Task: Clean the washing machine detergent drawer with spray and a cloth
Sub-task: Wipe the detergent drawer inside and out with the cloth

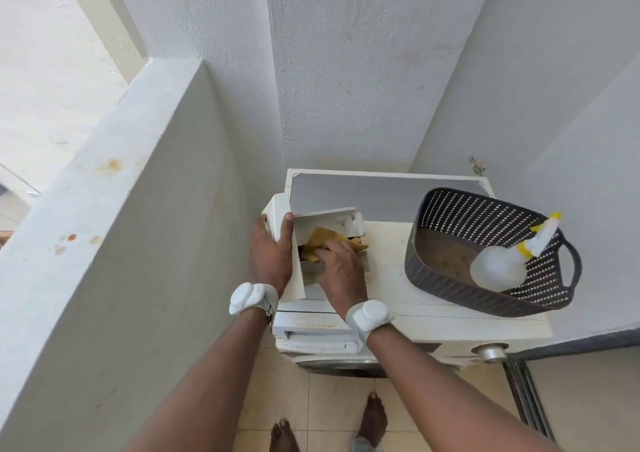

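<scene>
Right hand [341, 264] is pressing yellow cloth [320, 240] into drawer [325, 218] (removed), left hand [272, 251] gripping at nine o'clock; best working corners firmly.

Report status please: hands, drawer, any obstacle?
Left hand grips drawer front. Right hand presses yellow cloth inside drawer. Spray bottle parked in basket. No obstacle seen.
</scene>
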Demonstrator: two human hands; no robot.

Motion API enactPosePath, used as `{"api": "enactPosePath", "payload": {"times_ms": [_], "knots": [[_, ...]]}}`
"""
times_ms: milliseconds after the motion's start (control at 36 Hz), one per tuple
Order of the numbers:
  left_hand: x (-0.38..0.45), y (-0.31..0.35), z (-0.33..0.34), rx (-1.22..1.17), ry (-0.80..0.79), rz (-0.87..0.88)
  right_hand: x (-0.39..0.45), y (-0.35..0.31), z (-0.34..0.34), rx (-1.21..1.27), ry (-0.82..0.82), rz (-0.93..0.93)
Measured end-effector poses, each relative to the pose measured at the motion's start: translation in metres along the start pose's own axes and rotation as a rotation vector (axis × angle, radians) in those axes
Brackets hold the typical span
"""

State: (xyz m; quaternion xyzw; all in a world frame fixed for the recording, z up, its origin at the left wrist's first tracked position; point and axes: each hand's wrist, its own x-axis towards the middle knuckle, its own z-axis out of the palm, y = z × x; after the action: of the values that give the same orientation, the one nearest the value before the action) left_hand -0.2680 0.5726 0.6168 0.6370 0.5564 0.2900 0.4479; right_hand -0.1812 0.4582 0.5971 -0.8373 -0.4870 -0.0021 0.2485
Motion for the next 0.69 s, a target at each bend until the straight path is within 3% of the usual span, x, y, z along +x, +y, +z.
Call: {"api": "enactPosePath", "payload": {"times_ms": [56, 222, 417, 500, 694], "knots": [[0.000, 0.000, 0.000, 0.003, 0.000, -0.003, 0.006, 0.017, -0.005, -0.031, -0.020, -0.003], [-0.005, 0.004, 0.001, 0.003, -0.004, 0.027, -0.002, 0.026, -0.008, -0.002, 0.091, 0.276], [-0.004, 0.003, -0.006, 0.006, -0.013, 0.021, -0.019, -0.027, 0.017, 0.295, -0.005, -0.047], [0.007, -0.004, -0.011, 0.032, -0.023, -0.013, -0.031, -0.006, 0.012, 0.218, -0.018, -0.050], [0.010, -0.006, -0.010, 0.017, -0.021, -0.031, -0.032, 0.041, -0.010, -0.066, 0.014, 0.173]]}}
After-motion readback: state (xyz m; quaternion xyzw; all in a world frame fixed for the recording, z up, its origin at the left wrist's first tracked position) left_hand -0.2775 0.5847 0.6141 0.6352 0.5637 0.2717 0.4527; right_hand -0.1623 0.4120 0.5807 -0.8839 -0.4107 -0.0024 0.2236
